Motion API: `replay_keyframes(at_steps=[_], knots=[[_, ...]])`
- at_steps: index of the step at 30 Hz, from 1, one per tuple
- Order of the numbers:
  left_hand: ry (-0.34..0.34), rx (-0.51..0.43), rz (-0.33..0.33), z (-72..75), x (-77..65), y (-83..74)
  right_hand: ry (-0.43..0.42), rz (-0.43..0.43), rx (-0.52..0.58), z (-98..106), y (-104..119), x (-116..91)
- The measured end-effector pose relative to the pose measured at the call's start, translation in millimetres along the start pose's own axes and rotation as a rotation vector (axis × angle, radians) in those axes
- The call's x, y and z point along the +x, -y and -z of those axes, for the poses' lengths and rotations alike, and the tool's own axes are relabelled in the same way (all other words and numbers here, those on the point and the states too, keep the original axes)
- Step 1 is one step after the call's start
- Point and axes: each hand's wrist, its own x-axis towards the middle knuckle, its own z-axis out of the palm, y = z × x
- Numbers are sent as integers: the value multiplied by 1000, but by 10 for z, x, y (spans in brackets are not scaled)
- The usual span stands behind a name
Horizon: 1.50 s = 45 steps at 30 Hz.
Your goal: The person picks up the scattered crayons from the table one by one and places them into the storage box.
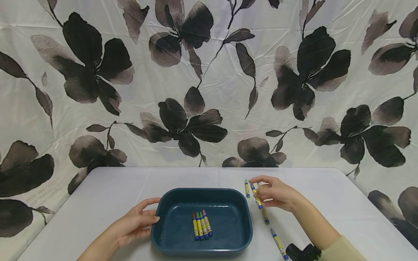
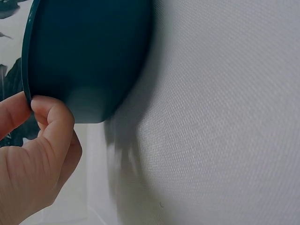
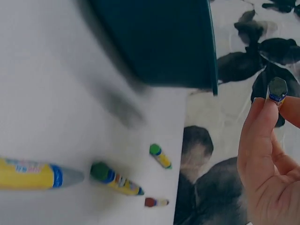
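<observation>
A dark teal rectangular dish (image 1: 228,250) sits on the table, and several crayons (image 1: 202,226) lie side by side inside it. My left hand (image 1: 138,223) pinches the dish's left rim between thumb and fingers; the left wrist view shows this grip on the rim (image 2: 26,61). To the right of the dish, my right hand (image 1: 275,194) holds a crayon (image 1: 258,200) above the table, its dark flat end (image 3: 278,88) facing the right wrist camera. Near that hand lie a light green crayon (image 1: 247,188), a dark green crayon (image 1: 266,216) and a grey crayon (image 1: 279,243).
A brown-ended crayon (image 3: 156,202) also lies on the white table (image 1: 121,188), mostly hidden by the right hand in the head view. Behind the table hangs a floral cloth (image 1: 228,83). A black device (image 1: 303,252) is at the right wrist.
</observation>
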Motion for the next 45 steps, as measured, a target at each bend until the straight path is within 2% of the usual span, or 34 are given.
replay_keyframes(at_steps=[3,12,25,30,45], knots=[[-4,6,0,-1,-1,2,42,24,10,-70,31,31],[0,-6,1,9,8,6,81,47,11,-278,108,134],[3,-19,6,16,13,11,157,22,29,-602,81,275],[25,-33,-7,29,8,16,186,17,24,-724,46,345],[20,-34,4,29,19,19,201,-2,38,-891,-80,448]])
